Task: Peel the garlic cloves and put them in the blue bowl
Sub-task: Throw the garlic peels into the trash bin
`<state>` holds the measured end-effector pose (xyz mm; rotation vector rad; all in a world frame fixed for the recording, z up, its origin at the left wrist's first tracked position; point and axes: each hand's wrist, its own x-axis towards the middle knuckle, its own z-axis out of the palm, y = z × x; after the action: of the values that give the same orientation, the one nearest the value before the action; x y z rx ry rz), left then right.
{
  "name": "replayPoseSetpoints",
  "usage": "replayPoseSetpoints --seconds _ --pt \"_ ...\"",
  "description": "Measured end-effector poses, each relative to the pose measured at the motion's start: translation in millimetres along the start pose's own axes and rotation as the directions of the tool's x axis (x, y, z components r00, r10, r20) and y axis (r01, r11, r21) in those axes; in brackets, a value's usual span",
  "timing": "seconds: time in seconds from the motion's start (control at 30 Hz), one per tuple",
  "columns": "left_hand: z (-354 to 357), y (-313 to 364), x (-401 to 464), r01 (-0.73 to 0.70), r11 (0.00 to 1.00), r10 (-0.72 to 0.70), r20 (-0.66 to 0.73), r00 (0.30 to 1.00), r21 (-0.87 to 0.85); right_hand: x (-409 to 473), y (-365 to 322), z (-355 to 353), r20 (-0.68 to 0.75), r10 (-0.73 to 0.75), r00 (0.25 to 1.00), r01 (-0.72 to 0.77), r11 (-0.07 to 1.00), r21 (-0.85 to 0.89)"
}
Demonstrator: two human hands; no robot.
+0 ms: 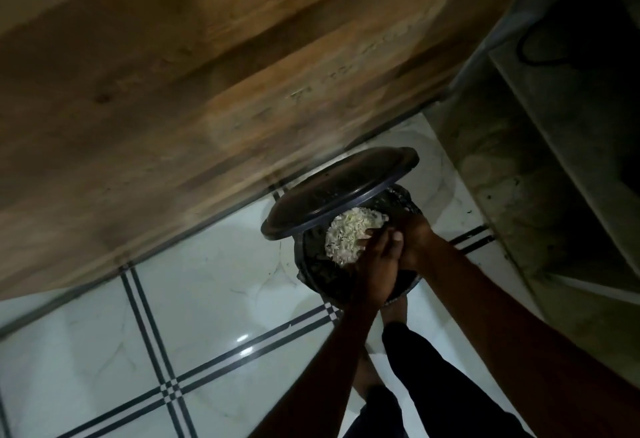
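A pale heap of garlic skins lies in the mouth of a black pedal bin on the floor. Its lid stands tilted open. Both my hands are held together over the bin's rim. My left hand has its fingers stretched out, and the tips touch the heap. My right hand lies against it from the right, its fingers hidden behind the left hand. No blue bowl and no garlic cloves are in view.
The bin stands on white floor tiles with dark stripes. A wooden cabinet front rises behind it. At the right is a dim grey shelf or step. My leg in dark trousers and a bare foot are below the bin.
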<state>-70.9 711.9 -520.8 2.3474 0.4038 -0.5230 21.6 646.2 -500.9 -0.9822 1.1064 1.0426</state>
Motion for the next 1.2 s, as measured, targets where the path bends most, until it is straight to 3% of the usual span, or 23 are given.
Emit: replayPoseSetpoints --seconds 0.03,0.1,0.13,0.2,0.3,0.47,0.6,0.7,0.87,1.07,1.2 --pt "6.8 -12.8 4.2 -0.013 0.999 0.012 0.022 1.000 0.037 -9.8 -0.8 -0.3 0.032 -0.048 0.998 0.048 0.999 -0.011" --pt "-2.6 -34.8 7.8 0.153 0.978 -0.164 0.072 0.984 0.141 -29.4 -2.3 -5.6 0.140 -0.038 0.989 0.057 0.989 -0.139" --pt "-14.4 -37.7 9.6 0.256 0.957 -0.258 -0.003 0.966 0.139 -33.2 -6.5 -13.1 0.192 -0.013 0.981 0.028 0.997 -0.074" --pt "-43.6 -21.9 3.1 0.319 0.943 -0.332 -0.172 0.928 -0.096 -50.9 -14.7 -20.8 0.126 -0.084 0.988 0.094 0.993 -0.074" --pt "-81.3 25.4 -25.5 0.184 0.950 -0.243 -0.230 0.942 -0.252 -95.1 -18.8 -19.4 -0.019 -0.286 0.958 0.280 0.946 -0.165" --pt "-152.2 110.9 -94.3 0.052 0.905 -0.187 -0.286 0.940 -0.422 -207.8 -26.5 -9.0 0.020 -0.408 0.913 0.388 0.850 -0.357" --pt "-210.5 197.2 -163.9 -0.031 0.869 -0.136 -0.298 0.945 -0.494 -320.9 -25.6 -26.3 0.070 -0.484 0.872 0.469 0.784 -0.407" --pt "-230.9 255.5 -211.2 -0.139 0.873 -0.024 -0.327 0.945 -0.468 -410.3 -15.3 -59.9 0.096 -0.622 0.777 0.597 0.680 -0.425" --pt "-231.2 351.0 -278.6 -0.254 0.795 0.143 -0.237 0.961 -0.551 -529.8 0.1 -144.8 0.055 -0.796 0.603 0.745 0.537 -0.396" --pt "-188.4 456.4 -340.9 -0.374 0.755 0.318 -0.197 0.927 -0.540 -618.9 18.6 -277.5 -0.037 -0.932 0.360 0.763 0.317 -0.563" --pt "-127.2 528.3 -379.6 -0.406 0.729 0.424 -0.102 0.900 -0.551 -654.1 34.4 -384.9 -0.112 -0.962 0.248 0.763 0.265 -0.589"
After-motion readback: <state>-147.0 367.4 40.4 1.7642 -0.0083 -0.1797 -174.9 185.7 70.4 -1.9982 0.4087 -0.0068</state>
